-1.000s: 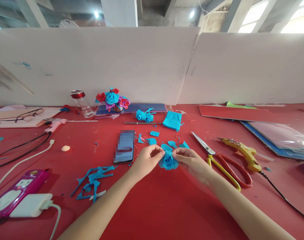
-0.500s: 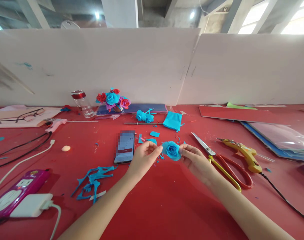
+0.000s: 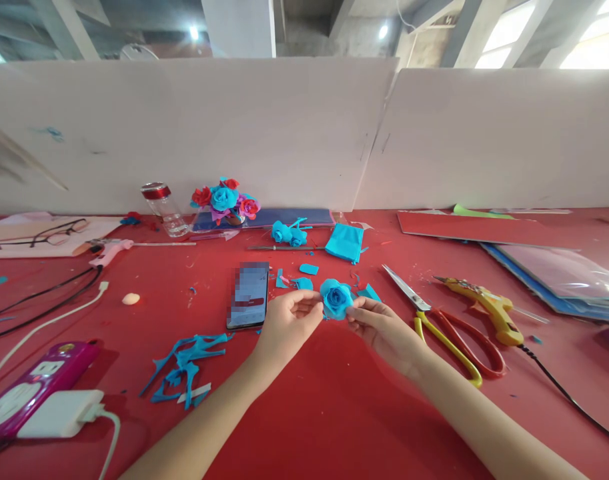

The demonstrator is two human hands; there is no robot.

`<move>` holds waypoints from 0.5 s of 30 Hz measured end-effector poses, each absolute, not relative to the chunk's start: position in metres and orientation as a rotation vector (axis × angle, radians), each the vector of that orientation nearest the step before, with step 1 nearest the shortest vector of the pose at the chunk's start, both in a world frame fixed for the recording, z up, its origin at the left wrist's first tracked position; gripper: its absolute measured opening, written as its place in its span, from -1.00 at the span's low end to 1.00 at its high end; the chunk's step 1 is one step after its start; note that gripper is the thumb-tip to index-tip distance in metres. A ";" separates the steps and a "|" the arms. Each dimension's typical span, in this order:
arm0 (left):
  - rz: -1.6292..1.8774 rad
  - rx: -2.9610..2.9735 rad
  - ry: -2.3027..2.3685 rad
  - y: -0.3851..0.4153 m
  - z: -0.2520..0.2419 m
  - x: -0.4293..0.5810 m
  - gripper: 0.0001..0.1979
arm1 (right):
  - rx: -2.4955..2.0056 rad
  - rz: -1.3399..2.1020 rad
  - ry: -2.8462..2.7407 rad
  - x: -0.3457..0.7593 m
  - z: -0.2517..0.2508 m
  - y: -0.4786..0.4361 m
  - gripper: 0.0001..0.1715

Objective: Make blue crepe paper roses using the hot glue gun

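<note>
Between my hands a blue paper rose is held up over the red table, its spiral centre facing me. My left hand pinches its left edge with thumb and fingers. On the other side, my right hand grips the lower right petals between thumb and forefinger. Cut blue pieces lie just behind the flower. A phone rests beside my left hand, and open scissors with yellow and red handles lie to the right of my right hand.
A yellow glue gun with a black cord lies at right. Blue scraps and a magenta power strip are at left. Further back stand a glass bottle, a paper bouquet, two blue roses and folded blue paper.
The rose has shifted slightly left and turned, so its petals look rounder and fuller. My right hand has moved left with it, and the hands are closer together.
</note>
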State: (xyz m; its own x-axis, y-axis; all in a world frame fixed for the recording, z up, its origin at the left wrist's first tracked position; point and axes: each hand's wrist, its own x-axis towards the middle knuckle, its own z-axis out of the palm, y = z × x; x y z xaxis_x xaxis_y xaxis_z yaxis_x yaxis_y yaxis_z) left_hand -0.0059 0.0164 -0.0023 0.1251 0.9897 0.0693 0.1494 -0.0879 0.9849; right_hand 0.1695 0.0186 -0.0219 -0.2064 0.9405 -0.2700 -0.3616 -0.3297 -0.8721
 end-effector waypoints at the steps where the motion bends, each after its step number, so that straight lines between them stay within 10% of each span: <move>1: 1.117 1.435 1.198 0.016 -0.002 -0.006 -0.88 | -1.046 1.719 -0.843 0.169 -0.022 0.018 -0.75; 15: 1.105 1.432 1.243 0.018 -0.005 -0.008 -0.87 | -1.090 1.805 -0.909 0.164 -0.025 0.015 -0.78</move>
State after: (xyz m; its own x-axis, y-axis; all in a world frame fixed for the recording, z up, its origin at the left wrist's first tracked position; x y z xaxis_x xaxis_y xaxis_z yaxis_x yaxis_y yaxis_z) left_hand -0.0079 0.0176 -0.0048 0.0902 0.9941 0.0607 0.1770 -0.0760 0.9813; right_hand 0.1639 0.0146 -0.0249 -0.2884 0.9009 -0.3244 -0.2757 -0.4026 -0.8729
